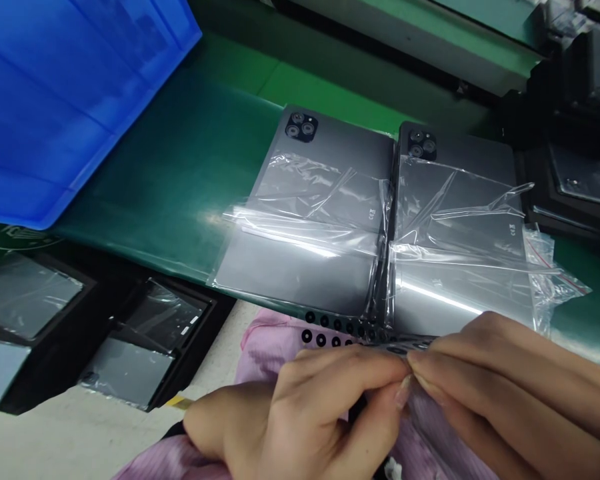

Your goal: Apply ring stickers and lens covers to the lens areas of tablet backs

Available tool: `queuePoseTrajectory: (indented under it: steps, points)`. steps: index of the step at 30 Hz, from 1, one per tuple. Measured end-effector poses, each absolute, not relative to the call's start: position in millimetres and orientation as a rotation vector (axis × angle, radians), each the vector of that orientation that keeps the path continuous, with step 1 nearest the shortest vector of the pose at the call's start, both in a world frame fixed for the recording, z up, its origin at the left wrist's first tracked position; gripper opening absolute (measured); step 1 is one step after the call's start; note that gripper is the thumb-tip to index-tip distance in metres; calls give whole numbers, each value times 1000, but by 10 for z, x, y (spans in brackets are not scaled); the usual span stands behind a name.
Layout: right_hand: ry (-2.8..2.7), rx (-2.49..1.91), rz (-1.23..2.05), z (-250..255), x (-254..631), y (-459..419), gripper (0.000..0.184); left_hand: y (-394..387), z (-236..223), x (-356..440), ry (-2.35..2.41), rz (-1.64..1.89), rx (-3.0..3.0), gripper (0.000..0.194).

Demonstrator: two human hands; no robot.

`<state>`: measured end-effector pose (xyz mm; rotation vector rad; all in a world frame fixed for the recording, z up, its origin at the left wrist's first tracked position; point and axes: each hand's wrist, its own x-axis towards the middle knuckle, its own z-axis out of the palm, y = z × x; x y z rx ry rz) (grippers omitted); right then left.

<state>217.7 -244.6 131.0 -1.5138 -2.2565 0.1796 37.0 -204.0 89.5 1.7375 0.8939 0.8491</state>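
Close to my body, a clear sheet of black ring-shaped stickers [321,340] sticks out past my fingers. My left hand [337,407] pinches its edge between thumb and fingertips. Right against it, my right hand [510,380] is also closed on the sheet, and the fingertips of both hands meet. Just beyond lie two grey tablets, back side up, the left tablet [345,150] and the right tablet [473,163], each with a camera block at its upper left corner. Clear plastic film [305,237] covers much of both. What sits exactly between my fingertips is hidden.
The tablets rest on a green work surface [180,173]. A blue bin [75,87] stands at upper left. Black trays with film-covered flat parts [130,367] are at lower left. More black trays [580,160] crowd the right, near small zip bags [550,267].
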Motion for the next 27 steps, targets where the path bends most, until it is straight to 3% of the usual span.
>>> queuePoseTrajectory:
  steps: [14,22,27]
  points:
    - [-2369,-1461,253,1324,2221,-2357,16,-2015,925,406,931,918,1885,21]
    - [-2277,-1495,337,1341,2179,-2323,20,-1993,909,418,919,928,1911,20]
    - [-2225,-1489,567,1366,2194,-2271,19,-2011,924,452,963,953,1819,20]
